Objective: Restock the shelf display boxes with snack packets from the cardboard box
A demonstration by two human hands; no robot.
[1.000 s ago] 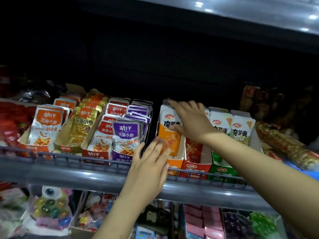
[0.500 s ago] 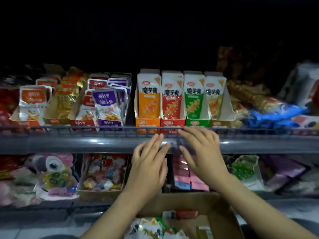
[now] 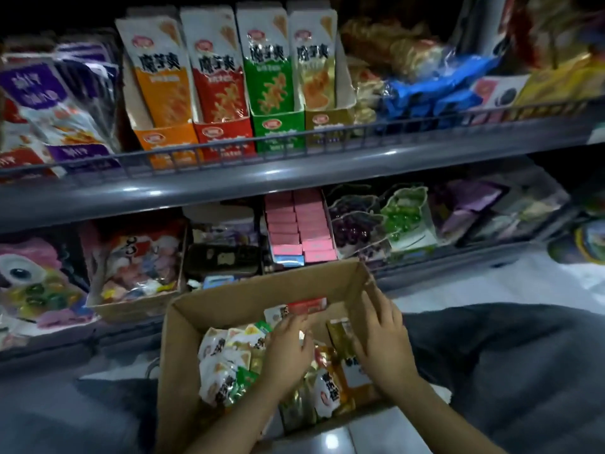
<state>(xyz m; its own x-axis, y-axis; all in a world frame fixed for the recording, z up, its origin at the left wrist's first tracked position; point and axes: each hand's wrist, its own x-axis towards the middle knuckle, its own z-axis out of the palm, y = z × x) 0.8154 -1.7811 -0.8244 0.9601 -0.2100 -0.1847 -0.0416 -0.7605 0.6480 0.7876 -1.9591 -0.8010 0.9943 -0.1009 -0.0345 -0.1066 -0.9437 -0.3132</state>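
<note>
Single head view, close, angled down into cardboard box (image 3: 248,309); shelves (image 3: 294,172) beyond.

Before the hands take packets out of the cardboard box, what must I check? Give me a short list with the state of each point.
1. Cardboard box open, with packets inside: ok.
2. Left hand over the packets: ok.
3. Left hand already grips a packet: cannot tell, fingers are blurred.
4. Right hand inside the box near its right wall, holding nothing: ok.
5. Room in the four display boxes, orange, red, green, yellow: cannot tell, front packets hide the rows.
6. Packet flavour matches a display box: cannot tell.
</note>
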